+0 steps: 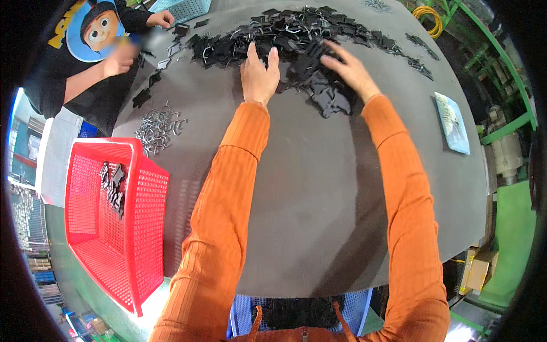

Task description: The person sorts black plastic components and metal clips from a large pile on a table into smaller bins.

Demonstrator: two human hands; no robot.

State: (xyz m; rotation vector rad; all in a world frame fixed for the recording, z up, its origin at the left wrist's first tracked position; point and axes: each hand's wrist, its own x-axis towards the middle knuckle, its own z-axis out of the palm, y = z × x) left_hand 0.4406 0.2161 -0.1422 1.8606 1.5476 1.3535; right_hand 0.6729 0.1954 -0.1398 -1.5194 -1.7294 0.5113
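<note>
Across the far part of the table (319, 171) spreads a long heap of flat black pieces (228, 48), with bent metal clips mixed among them. At the heap's near edge, my left hand (260, 78) is upright with thumb and forefinger apart, and no piece shows in its grip. My right hand (350, 69) reaches in from the other side, slightly blurred, its fingers spread beside a clump of black pieces (329, 94). That clump lies between my two hands, partly smeared by motion. My right fingertips seem to touch its edge.
A red plastic basket (151, 216) holding some black pieces stands at left. Nearby lies a pile of metal clips (159, 128). A co-worker's hand (119, 60) works at the far left, near a light-blue basket (185, 8). A plastic packet (452, 122) lies at right.
</note>
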